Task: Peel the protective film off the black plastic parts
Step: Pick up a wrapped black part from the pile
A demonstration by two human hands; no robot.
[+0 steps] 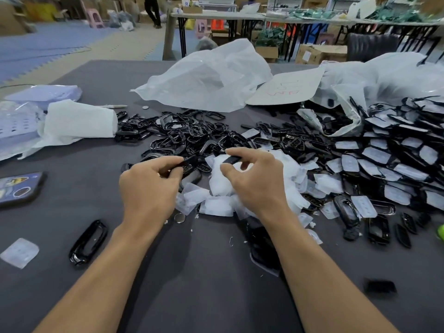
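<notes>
Grey matte table (72,193), huge heap of film-covered parts (396,159) on my right, glossy peeled frames (182,131) behind, crinkly white film scraps (216,205) in the middle. Left hand (146,186) pinches a black part (191,162), right hand (254,181) pinches a second piece (231,159) (too blurry for film). Mid-peel, I reckon; next needs a nail under a film edge.

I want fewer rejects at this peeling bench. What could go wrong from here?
1. The peeled film scraps heap under the left hand and right hand, each pinching a black part; loose parts may get buried and binned.
2. The film-covered pile runs into the bare pile; unpeeled ones could slip through.
3. Bare glossy parts lie stacked, so may scratch.
</notes>
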